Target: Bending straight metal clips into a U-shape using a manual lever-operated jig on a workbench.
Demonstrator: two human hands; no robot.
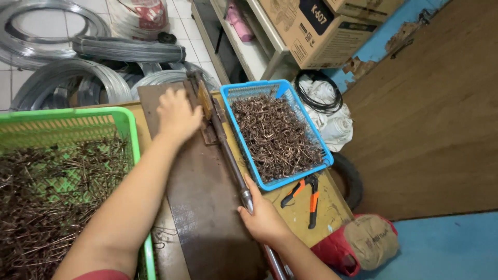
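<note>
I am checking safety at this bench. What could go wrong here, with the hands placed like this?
1. The left hand rests right beside the bending head of the lever tool that the right hand grips; fingers could get pinched.
2. The blue basket of bent wire pieces sits near the table edge and close to the lever; a swing might nudge it.
3. Both hands are bare near the sharp rods in the green basket.
</note>
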